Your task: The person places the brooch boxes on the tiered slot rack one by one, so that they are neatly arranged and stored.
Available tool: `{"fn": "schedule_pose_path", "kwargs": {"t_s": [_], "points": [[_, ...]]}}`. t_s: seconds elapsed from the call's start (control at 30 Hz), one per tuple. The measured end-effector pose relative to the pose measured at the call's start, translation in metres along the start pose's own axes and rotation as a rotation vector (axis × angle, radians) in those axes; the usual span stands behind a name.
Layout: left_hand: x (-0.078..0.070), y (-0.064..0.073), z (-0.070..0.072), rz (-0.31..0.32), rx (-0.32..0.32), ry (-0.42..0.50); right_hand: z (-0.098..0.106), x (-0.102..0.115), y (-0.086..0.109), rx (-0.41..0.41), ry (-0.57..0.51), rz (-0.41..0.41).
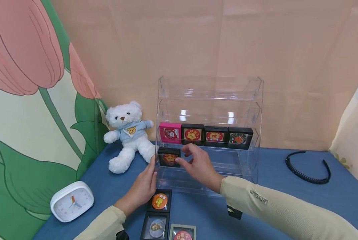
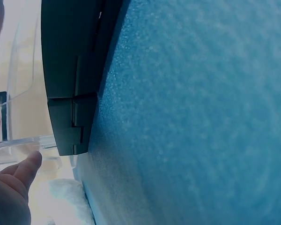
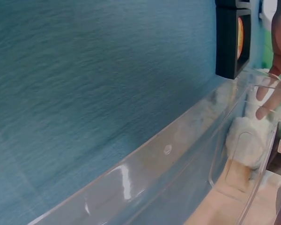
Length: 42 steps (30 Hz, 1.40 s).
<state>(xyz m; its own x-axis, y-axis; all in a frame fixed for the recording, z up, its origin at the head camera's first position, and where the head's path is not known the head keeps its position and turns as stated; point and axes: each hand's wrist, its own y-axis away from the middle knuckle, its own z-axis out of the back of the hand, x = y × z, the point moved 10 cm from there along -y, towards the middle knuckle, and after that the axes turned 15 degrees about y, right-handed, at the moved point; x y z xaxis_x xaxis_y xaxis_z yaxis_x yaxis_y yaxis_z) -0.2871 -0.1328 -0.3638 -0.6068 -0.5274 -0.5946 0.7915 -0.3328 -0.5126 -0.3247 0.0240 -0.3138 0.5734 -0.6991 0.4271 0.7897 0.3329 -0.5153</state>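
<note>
A clear acrylic tiered display rack [image 1: 209,87] stands on the blue-covered table. At the left end of a lower tier sits a black square case [image 1: 164,158] with a round red-and-gold badge. My right hand [image 1: 200,164] is at this case's right side, thumb tip against its front edge and bent index finger by its upper corner. My left hand [image 1: 143,183] rests with straight fingers along the rack's left side, also seen in the left wrist view. One tier up stand a pink case [image 1: 170,132] and three black cases, including the rightmost case [image 1: 240,138].
In front of the rack lie two black badge cases, one with an orange badge [image 1: 159,201], and a grey-framed case [image 1: 182,230]. A white teddy bear [image 1: 131,140] sits left, behind a white clock [image 1: 72,201]. A black headband [image 1: 308,170] lies right.
</note>
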Motion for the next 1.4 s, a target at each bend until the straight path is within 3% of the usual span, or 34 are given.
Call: {"fn": "schedule_pose_path", "kwargs": {"t_s": [0.2,0.33,0.5,0.73,0.8,1.03,1.13,1.4], "points": [[0.001,0.001,-0.001,-0.010,-0.013,-0.016,0.013,0.006,0.012,-0.087,0.110,0.083],[-0.001,0.002,-0.001,-0.039,-0.014,-0.011,0.017,0.013,0.028,-0.088,0.101,0.127],[-0.001,0.001,0.001,-0.032,-0.012,-0.006,0.004,0.017,0.062,0.074,0.003,0.114],[0.000,0.000,0.001,-0.016,0.002,0.006,-0.030,0.015,0.122,0.541,-0.249,0.052],[0.000,0.001,0.001,-0.010,0.005,0.008,-0.040,0.009,0.136,0.617,-0.281,0.055],[0.003,0.000,0.001,0.012,0.013,0.026,-0.088,-0.037,0.172,0.660,-0.234,0.149],[0.003,0.000,0.001,0.008,0.022,0.034,-0.094,-0.044,0.179,0.655,-0.190,0.162],[0.005,0.000,0.001,0.038,0.036,0.055,-0.045,0.005,0.166,0.696,-0.161,0.151]]}}
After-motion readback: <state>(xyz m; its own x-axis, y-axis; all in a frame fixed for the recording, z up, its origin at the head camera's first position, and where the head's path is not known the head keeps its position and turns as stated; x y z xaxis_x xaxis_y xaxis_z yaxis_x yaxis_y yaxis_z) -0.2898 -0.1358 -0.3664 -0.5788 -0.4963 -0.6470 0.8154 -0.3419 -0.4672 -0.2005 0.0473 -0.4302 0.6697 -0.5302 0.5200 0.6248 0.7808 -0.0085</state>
